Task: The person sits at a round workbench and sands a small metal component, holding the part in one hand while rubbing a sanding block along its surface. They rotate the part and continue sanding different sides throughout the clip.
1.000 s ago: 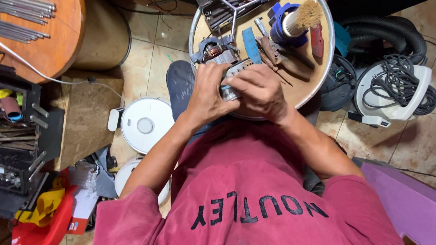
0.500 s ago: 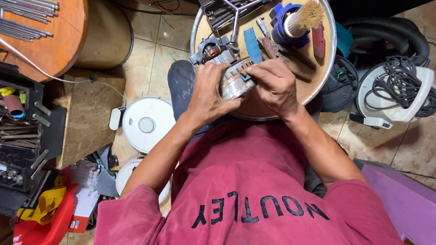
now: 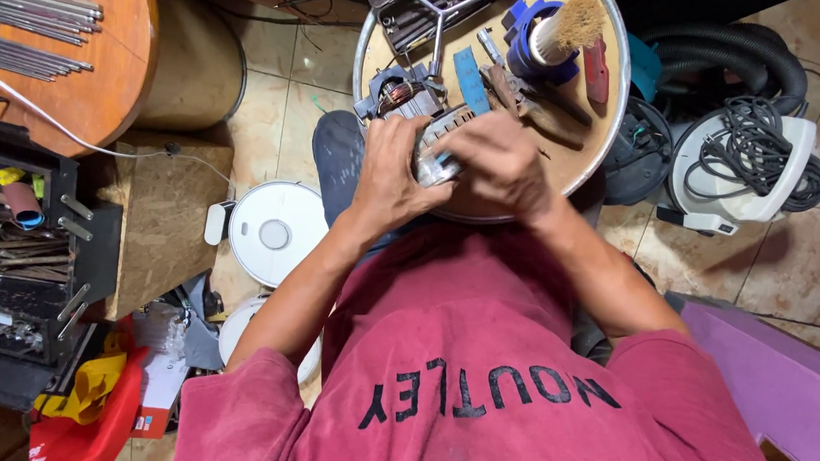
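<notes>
A tiled floor [image 3: 322,71] in pale beige carries a crowded workshop, and the person sits in it wearing a dark red shirt [image 3: 464,368]. To one side lies a purple bench [image 3: 792,379]; to the other stands a wooden block [image 3: 162,225] next to a black tool chest [image 3: 28,250] with open trays of bits. A round wooden table [image 3: 596,127] with a metal rim sits in front of the person, bearing a socket case [image 3: 435,0], a blue roll with a bristle brush [image 3: 559,31] and a motor stator with copper windings [image 3: 401,92]. Beside it rest a white canister vacuum [image 3: 744,171] with coiled black cable and a white round robot vacuum [image 3: 275,233] on the floor. At the table's near edge, both hands meet over a small metal motor part [image 3: 436,150]: the left hand [image 3: 393,175] wraps it with fingers curled tight, and the right hand [image 3: 500,156] closes over its top, fingers bent and pinching it.
</notes>
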